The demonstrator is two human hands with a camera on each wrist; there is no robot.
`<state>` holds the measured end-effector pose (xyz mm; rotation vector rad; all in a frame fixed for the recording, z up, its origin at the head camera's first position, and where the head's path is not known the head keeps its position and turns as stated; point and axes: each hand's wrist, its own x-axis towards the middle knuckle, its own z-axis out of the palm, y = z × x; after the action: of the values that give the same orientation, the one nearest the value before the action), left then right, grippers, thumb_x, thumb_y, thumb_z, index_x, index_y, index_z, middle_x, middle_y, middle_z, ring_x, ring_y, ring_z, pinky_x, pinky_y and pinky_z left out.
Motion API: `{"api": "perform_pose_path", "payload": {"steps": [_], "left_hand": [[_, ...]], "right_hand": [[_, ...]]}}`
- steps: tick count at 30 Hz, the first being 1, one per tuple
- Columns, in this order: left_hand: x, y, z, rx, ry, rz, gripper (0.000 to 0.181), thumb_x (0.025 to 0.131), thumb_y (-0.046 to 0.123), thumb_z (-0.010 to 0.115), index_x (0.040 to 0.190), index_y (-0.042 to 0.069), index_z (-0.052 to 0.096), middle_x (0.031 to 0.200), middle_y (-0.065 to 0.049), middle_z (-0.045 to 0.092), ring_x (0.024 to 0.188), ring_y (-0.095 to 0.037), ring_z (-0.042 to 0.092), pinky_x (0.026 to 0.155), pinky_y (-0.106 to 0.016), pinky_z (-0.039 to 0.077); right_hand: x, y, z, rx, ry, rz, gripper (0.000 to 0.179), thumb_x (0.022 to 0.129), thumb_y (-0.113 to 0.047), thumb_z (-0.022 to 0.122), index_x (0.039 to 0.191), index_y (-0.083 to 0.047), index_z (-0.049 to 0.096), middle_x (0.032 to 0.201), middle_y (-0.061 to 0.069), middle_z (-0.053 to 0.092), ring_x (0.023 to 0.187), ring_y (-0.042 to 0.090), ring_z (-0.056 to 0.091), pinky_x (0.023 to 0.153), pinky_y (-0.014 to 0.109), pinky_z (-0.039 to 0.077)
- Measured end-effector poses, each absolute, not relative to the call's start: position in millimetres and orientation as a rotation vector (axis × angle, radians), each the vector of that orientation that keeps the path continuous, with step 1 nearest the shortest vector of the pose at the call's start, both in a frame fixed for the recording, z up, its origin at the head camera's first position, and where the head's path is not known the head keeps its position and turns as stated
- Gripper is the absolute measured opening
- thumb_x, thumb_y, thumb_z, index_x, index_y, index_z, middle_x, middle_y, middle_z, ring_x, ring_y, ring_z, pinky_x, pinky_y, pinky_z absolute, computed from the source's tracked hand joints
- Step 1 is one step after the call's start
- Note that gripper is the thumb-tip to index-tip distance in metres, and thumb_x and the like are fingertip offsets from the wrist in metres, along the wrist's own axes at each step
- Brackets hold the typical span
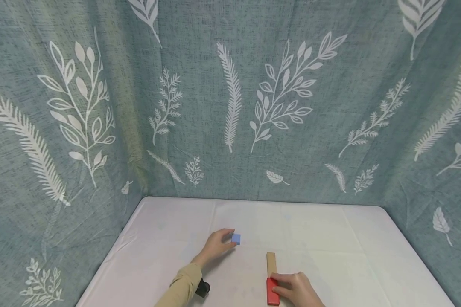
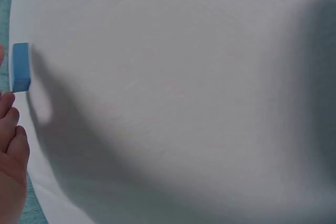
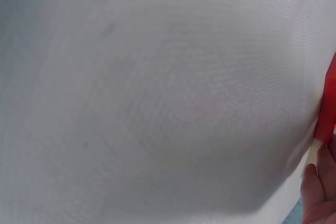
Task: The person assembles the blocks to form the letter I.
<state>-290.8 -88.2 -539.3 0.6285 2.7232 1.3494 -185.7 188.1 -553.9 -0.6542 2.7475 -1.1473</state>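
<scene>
In the head view, my left hand (image 1: 215, 245) reaches over the table with its thumb and fingers curled about a small blue block (image 1: 236, 239). The left wrist view shows this blue block (image 2: 21, 66) at its left edge, beside the fingertips. My right hand (image 1: 297, 288) pinches a red rectangular block (image 1: 272, 292) between thumb and fingers. A plain wooden block (image 1: 271, 264) lies beyond the red one, end to end and roughly in line with it. Only part of the red block (image 3: 327, 106) appears in the right wrist view, above the fingers.
A white cloth covers the table (image 1: 330, 238). Teal curtains (image 1: 203, 106) with white leaf prints stand along its back and sides. A black device (image 1: 202, 288) sits at the left wrist, by the tan sleeve (image 1: 182, 285).
</scene>
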Motion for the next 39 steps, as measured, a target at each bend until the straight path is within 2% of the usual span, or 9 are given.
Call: {"api": "perform_pose_path", "payload": {"steps": [3, 10, 20, 23, 24, 27, 30, 32, 39], "left_hand": [[-291.1, -87.7, -545.2, 0.588, 2.750, 1.338, 0.046, 0.085, 0.015, 0.068, 0.124, -0.006, 0.056, 0.127, -0.024, 0.058, 0.122, -0.043, 0.051, 0.106, -0.057, 0.040], [-292.9, -89.2, -557.6, 0.593, 2.819, 1.351, 0.043, 0.082, 0.013, 0.071, 0.118, -0.006, 0.060, 0.122, -0.023, 0.062, 0.117, -0.041, 0.055, 0.104, -0.055, 0.042], [-293.0, -88.3, -561.8, 0.602, 2.881, 1.429, 0.037, 0.078, 0.011, 0.074, 0.111, -0.003, 0.065, 0.114, -0.020, 0.067, 0.112, -0.040, 0.059, 0.100, -0.053, 0.045], [-294.9, -90.9, -565.1, 0.687, 2.872, 1.496, 0.035, 0.080, 0.015, 0.073, 0.110, -0.002, 0.066, 0.111, -0.020, 0.068, 0.108, -0.040, 0.061, 0.097, -0.053, 0.047], [-300.6, -93.9, -575.2, 0.762, 2.869, 1.533, 0.035, 0.082, 0.020, 0.072, 0.112, 0.001, 0.067, 0.112, -0.016, 0.069, 0.109, -0.035, 0.062, 0.099, -0.048, 0.049], [-301.6, -95.0, -577.7, 0.825, 2.875, 1.568, 0.035, 0.083, 0.023, 0.072, 0.110, 0.003, 0.068, 0.110, -0.014, 0.070, 0.106, -0.033, 0.063, 0.096, -0.045, 0.051], [-302.0, -93.1, -577.4, 0.771, 2.871, 1.569, 0.033, 0.081, 0.019, 0.073, 0.110, 0.002, 0.068, 0.110, -0.014, 0.070, 0.107, -0.033, 0.063, 0.097, -0.045, 0.050], [-296.5, -89.1, -566.7, 0.664, 2.862, 1.540, 0.033, 0.078, 0.011, 0.073, 0.108, -0.002, 0.068, 0.109, -0.018, 0.069, 0.106, -0.039, 0.062, 0.096, -0.051, 0.049], [-296.3, -86.2, -564.7, 0.560, 2.877, 1.468, 0.032, 0.077, 0.008, 0.075, 0.107, -0.001, 0.068, 0.110, -0.016, 0.070, 0.108, -0.035, 0.063, 0.098, -0.048, 0.048]], "right_hand": [[-186.1, 187.8, -554.1, -0.653, 2.750, -1.141, 0.043, 0.082, -0.033, 0.071, 0.112, -0.003, 0.070, 0.106, 0.010, 0.072, 0.098, 0.019, 0.069, 0.075, 0.029, 0.061], [-187.2, 187.9, -557.8, -0.681, 2.766, -1.139, 0.040, 0.082, -0.032, 0.071, 0.111, -0.004, 0.070, 0.105, 0.009, 0.072, 0.096, 0.015, 0.069, 0.073, 0.019, 0.058], [-187.2, 189.3, -560.0, -0.713, 2.805, -1.138, 0.039, 0.082, -0.032, 0.071, 0.109, -0.004, 0.071, 0.103, 0.008, 0.073, 0.095, 0.012, 0.069, 0.072, 0.017, 0.058], [-187.3, 189.2, -559.2, -0.706, 2.806, -1.140, 0.039, 0.082, -0.032, 0.071, 0.109, -0.004, 0.071, 0.103, 0.008, 0.073, 0.095, 0.013, 0.069, 0.073, 0.018, 0.058], [-187.5, 189.2, -558.8, -0.701, 2.804, -1.142, 0.039, 0.082, -0.032, 0.071, 0.109, -0.004, 0.071, 0.103, 0.008, 0.073, 0.095, 0.013, 0.069, 0.073, 0.018, 0.058], [-187.7, 188.7, -558.0, -0.697, 2.798, -1.147, 0.039, 0.082, -0.033, 0.071, 0.110, -0.004, 0.071, 0.104, 0.008, 0.073, 0.095, 0.014, 0.069, 0.074, 0.019, 0.058], [-187.8, 188.4, -557.2, -0.685, 2.783, -1.149, 0.040, 0.082, -0.034, 0.071, 0.110, -0.005, 0.071, 0.105, 0.008, 0.073, 0.096, 0.016, 0.070, 0.075, 0.021, 0.059], [-187.7, 188.3, -556.5, -0.678, 2.774, -1.151, 0.041, 0.082, -0.034, 0.071, 0.111, -0.005, 0.071, 0.105, 0.008, 0.072, 0.096, 0.017, 0.070, 0.075, 0.022, 0.059], [-187.6, 188.2, -555.9, -0.682, 2.782, -1.155, 0.040, 0.082, -0.032, 0.072, 0.110, -0.003, 0.071, 0.104, 0.009, 0.072, 0.096, 0.015, 0.069, 0.074, 0.020, 0.059]]}}
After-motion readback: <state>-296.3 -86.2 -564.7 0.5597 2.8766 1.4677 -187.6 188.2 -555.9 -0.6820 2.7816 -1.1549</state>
